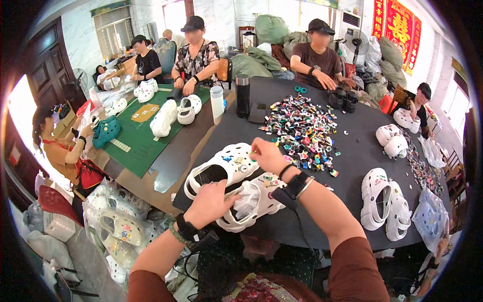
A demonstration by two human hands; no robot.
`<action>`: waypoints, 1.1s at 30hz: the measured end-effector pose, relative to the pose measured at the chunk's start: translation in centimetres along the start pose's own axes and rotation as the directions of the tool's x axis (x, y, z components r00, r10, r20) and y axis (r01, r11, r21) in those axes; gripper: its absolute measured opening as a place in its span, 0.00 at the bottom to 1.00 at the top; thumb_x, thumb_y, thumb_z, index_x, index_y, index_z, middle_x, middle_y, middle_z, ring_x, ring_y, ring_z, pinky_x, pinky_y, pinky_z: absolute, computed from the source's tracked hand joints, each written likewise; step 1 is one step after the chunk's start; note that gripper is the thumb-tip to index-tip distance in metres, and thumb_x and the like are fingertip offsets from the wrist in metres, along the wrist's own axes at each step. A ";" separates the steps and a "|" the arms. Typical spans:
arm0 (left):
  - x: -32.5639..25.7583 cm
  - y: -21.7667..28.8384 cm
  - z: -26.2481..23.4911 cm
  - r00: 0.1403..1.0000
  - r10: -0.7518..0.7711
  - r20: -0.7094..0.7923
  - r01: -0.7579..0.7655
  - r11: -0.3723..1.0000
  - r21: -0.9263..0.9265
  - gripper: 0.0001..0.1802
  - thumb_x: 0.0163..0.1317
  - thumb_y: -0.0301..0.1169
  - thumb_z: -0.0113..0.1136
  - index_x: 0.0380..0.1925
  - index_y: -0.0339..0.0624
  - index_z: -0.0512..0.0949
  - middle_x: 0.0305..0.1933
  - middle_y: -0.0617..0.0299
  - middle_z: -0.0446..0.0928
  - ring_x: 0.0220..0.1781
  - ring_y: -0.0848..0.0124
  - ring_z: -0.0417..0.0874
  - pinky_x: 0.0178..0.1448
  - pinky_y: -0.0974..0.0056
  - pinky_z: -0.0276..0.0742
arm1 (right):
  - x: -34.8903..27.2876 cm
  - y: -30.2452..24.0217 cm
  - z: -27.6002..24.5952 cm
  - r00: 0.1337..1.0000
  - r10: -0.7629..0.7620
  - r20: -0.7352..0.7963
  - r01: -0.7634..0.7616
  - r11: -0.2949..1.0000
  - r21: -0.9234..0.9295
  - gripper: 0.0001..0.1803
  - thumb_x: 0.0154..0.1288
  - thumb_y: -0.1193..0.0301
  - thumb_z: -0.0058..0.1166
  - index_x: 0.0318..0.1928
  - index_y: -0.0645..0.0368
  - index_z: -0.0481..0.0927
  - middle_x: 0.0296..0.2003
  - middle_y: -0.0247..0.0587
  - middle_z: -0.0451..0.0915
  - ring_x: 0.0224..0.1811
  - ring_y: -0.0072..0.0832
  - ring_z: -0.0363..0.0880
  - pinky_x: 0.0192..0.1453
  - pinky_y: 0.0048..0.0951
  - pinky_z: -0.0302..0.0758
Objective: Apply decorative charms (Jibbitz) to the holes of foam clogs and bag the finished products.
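Landmark: the charm pile point(302, 132) on the black table point(352, 156).

The upper clog point(224, 167), white, lies on the table just near-left of the pile, toe toward it, several charms already on its top. The right hand point(267, 155) rests on the toe end, between clog and pile, fingers drawn together in a pinch on a small green piece; what that piece is cannot be told.

The left hand point(210, 202) sits further near-left of the pile, at the table's near edge, fingers curled shut over the heel end of the clog pair. The lower clog point(254, 201) lies touching the upper one, with a clear bag point(247, 199) stuffed in its opening.

Other items, placed from the pile:
- 2 white clogs point(385, 204) side by side, near-right.
- 2 more white clogs point(391, 141), right.
- A dark flask point(243, 95) and a white bottle point(217, 104), upright, left of its far end.
- Scissors point(300, 89), just beyond it.
- A green mat point(143, 128) with white clogs, well left.

4 seated people work on the far side and left.
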State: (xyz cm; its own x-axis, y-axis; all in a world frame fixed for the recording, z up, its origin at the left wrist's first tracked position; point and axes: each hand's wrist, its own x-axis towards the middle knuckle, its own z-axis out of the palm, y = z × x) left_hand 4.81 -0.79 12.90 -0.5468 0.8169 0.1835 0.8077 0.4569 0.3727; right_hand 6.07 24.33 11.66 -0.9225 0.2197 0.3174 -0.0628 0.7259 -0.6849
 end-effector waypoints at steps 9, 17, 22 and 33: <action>1.9 -2.6 0.7 0.980 -0.063 0.191 0.023 0.978 0.206 0.30 0.40 0.44 0.70 0.38 0.31 0.77 0.41 0.42 0.80 0.47 0.48 0.81 0.50 0.51 0.79 | -4.7 9.0 -6.0 0.977 0.103 -0.186 -0.173 0.892 -0.416 0.09 0.54 0.71 0.60 0.34 0.60 0.78 0.28 0.50 0.80 0.34 0.48 0.80 0.39 0.43 0.76; 1.6 -0.5 -0.1 0.979 -0.109 0.174 0.103 0.994 0.042 0.12 0.42 0.28 0.61 0.29 0.36 0.81 0.34 0.46 0.81 0.41 0.49 0.82 0.45 0.51 0.79 | -11.7 5.0 -6.1 0.977 0.039 -0.209 -0.085 0.972 -0.219 0.14 0.54 0.79 0.60 0.42 0.62 0.76 0.46 0.54 0.73 0.52 0.51 0.72 0.57 0.43 0.70; 1.6 -3.5 1.2 0.998 -0.010 -0.055 0.009 1.000 -0.010 0.07 0.46 0.29 0.60 0.25 0.37 0.79 0.30 0.49 0.78 0.37 0.48 0.80 0.40 0.48 0.75 | -16.6 3.2 -6.2 0.969 -0.015 -0.246 -0.061 0.952 -0.300 0.13 0.55 0.81 0.58 0.42 0.63 0.75 0.52 0.54 0.70 0.58 0.51 0.68 0.63 0.45 0.65; 2.4 -18.3 -7.4 0.900 -0.271 -0.341 0.334 0.932 0.141 0.09 0.42 0.29 0.60 0.25 0.37 0.81 0.34 0.44 0.80 0.40 0.46 0.80 0.44 0.49 0.76 | -20.9 5.2 -2.9 0.960 0.116 -0.254 -0.206 0.908 -0.364 0.12 0.57 0.80 0.56 0.43 0.62 0.75 0.55 0.53 0.68 0.60 0.50 0.64 0.65 0.48 0.62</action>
State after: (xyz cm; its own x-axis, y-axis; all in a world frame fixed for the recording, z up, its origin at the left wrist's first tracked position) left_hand -12.87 -9.77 13.23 -0.7863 0.4916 0.3742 0.6012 0.7482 0.2806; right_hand 26.17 25.38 3.36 -0.7961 0.4612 0.3918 0.2719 0.8510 -0.4493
